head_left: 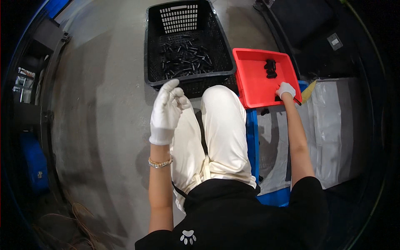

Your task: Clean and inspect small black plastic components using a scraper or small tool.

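Note:
My left hand [167,109], in a white glove, is raised above my left knee beside the near edge of a black plastic crate [148,62]. Its fingers are loosely bent and apart, with nothing visible in them. Many small black cylindrical parts [187,56] lie scattered on the crate's bottom. At the near right corner of a red tray [258,81], my gloved right hand [286,89] is closed around a small black part [297,101], whose end sticks out past the glove. The fingertips are partly hidden. More black parts [271,68] sit in a cluster farther back in the tray.
The red tray rests over a blue container [252,141] at my right. Grey-white sheeting [329,129] covers the surface beside it, with a yellow piece [308,91] near the tray. A small black part [265,111] lies below the tray's edge. Thin cables [79,221] trail at lower left.

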Demonstrator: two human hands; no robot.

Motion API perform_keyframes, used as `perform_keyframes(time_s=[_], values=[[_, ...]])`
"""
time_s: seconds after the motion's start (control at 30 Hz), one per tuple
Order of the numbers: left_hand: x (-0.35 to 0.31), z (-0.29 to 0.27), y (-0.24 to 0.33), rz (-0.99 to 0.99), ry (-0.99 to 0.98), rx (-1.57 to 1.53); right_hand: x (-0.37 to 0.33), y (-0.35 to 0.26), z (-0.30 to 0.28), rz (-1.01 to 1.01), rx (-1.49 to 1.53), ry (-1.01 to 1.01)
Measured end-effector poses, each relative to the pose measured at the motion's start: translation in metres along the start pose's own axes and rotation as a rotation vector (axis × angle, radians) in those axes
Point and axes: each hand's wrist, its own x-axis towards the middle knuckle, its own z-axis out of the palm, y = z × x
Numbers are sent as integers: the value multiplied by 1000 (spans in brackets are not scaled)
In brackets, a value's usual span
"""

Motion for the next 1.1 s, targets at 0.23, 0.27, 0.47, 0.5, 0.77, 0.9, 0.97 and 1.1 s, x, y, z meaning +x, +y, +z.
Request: perform_keyframes(time_s=[0.23, 0.27, 0.47, 0.5, 0.77, 0.9, 0.97, 1.1], values=[[-20, 26, -16, 0, 134, 231, 12, -4, 26, -6, -36, 5], [-22, 30, -13, 6, 141, 236, 9, -9, 21, -21, -30, 15], [-22, 45, -22, -83, 158, 435, -47, -58, -42, -462, 1052, 231], [-21, 46, -25, -116, 103, 487, -67, -75, -49, -633, 1162, 289], [-18, 62, -73, 188, 446, 450, -225, -153, -103, -1099, 1232, 213], [-26, 71, -41, 228, 550, 505, -244, -149, -118, -1123, 1232, 145], [-31, 58, -35, 178, 575, 535, -246, -145, -123, -1172, 1193, 133], [-34, 45, -31, 504, 526, 1151, -256, -154, -118, -1207, 1251, 75]])
